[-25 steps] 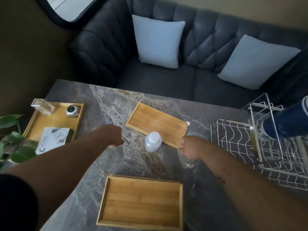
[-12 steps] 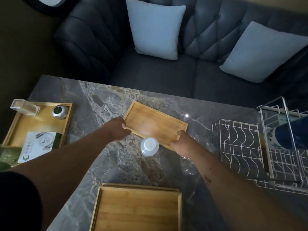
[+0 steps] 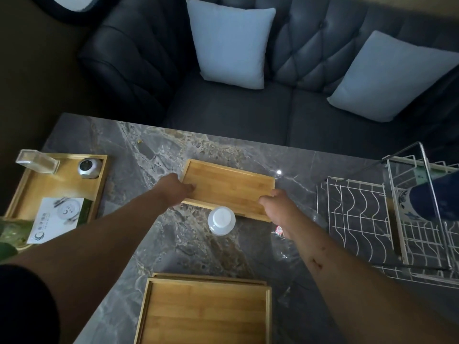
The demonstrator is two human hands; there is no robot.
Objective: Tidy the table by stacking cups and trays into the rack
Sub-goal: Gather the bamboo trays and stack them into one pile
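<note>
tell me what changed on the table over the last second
Both hands reached forward to the middle tray: the left hand now grips its left end and the right hand its near right corner. A second ago they hung short of it, closed on nothing. The tray seems not to have moved. The bottle, near tray, left tray and rack stayed put.

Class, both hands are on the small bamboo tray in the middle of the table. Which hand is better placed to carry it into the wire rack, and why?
The right hand. It grips the small bamboo tray at the end nearer the wire rack, which stands on the right side of the table. The left hand holds the far end, so it would have to cross over.
</note>
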